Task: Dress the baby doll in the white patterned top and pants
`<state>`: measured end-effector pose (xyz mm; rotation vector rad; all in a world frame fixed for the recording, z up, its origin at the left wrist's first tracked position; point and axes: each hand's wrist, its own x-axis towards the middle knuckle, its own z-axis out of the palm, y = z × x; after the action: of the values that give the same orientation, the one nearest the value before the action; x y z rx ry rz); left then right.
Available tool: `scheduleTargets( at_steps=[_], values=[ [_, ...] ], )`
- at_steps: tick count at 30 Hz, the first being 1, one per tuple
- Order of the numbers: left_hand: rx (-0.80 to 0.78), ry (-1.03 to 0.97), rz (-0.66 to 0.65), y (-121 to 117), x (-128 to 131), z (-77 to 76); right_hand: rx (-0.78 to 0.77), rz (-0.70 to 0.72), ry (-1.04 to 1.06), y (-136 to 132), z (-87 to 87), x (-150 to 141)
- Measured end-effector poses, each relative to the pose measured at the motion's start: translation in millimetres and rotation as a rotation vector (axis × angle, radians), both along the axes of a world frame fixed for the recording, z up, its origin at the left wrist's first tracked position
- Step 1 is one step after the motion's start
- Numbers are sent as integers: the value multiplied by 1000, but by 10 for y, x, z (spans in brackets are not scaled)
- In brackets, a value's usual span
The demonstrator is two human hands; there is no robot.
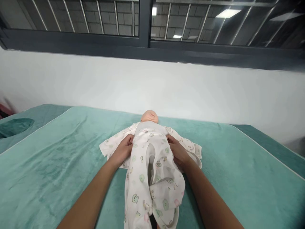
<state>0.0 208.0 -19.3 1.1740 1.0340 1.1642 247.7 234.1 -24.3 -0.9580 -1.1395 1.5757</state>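
Observation:
A baby doll (pixel 149 116) lies on its back, its bald head toward the wall and its face partly in view. Over its body are white baby pants (pixel 139 178) with small green and pink animal prints, their legs hanging toward me. My left hand (pixel 124 149) pinches the left edge of the pants near the waist. On the opposite edge, my right hand (pixel 176 150) grips the fabric with curled fingers. A matching baby shirt (pixel 109 144) spreads out beneath, its sleeves stretched to both sides. Most of the doll's body is hidden by cloth.
A teal plush cover (pixel 59 178) lies over the padded table, with a face-hole-like hollow (pixel 15 126) at the far left. Behind stands a white wall (pixel 100 82), below a dark window frame (pixel 100 43) with metal bars beyond the glass.

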Motion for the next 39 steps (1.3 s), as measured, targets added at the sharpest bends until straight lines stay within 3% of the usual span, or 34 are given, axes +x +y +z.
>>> scheduleTargets(
  at_steps=[4, 9, 15, 19, 26, 35, 39],
  values=[
    [-59, -149, -106, -3, -46, 2, 19, 55, -28, -13, -16, 63],
    [-168, -254, -149, -21, -70, 22, 55, 121, -106, 8, -78, 176],
    [-165, -97, -264, -72, -69, 98, 232, 294, -207, -6, 24, 231],
    [-134, 24, -291, -98, -64, 172, 322, 336, -280, -44, 99, 228],
    [-95, 57, -303, -113, -43, 271, 290, 389, -336, -35, 108, 257],
    [-79, -14, -359, -45, -111, 88, 196, 393, -347, -13, 48, 286],
    [-101, -53, -351, -40, -114, 63, 248, 378, -356, -17, 55, 255]
  ],
)
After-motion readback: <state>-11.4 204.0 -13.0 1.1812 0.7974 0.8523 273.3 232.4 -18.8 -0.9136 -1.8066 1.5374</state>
